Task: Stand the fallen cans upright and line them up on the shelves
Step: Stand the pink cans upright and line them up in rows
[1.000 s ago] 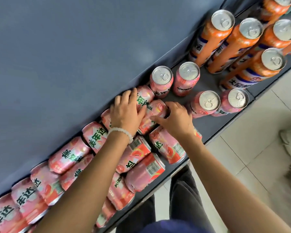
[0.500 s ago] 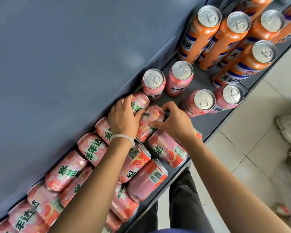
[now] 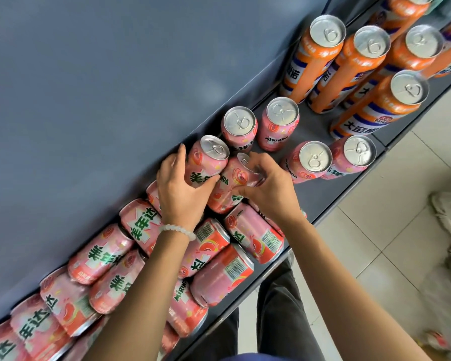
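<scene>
My left hand (image 3: 179, 187) grips a pink can (image 3: 208, 158) that is tilted up, its silver top showing. Beside it my right hand (image 3: 267, 188) grips a second pink can (image 3: 229, 183), also partly raised and touching the first. Several pink cans (image 3: 99, 256) lie fallen in a heap on the grey shelf (image 3: 320, 194) under and left of my arms. Several pink cans (image 3: 279, 123) stand upright just beyond my hands, in two rows.
Tall orange cans (image 3: 315, 58) stand upright at the far right of the shelf. The grey back panel (image 3: 115, 87) rises behind the cans. The shelf's front edge runs diagonally, with tiled floor (image 3: 375, 243) and my dark trousers (image 3: 284, 308) below it.
Both hands have tipped their cans up from lying flat; the left can's silver top now faces the camera. The view has shifted slightly.
</scene>
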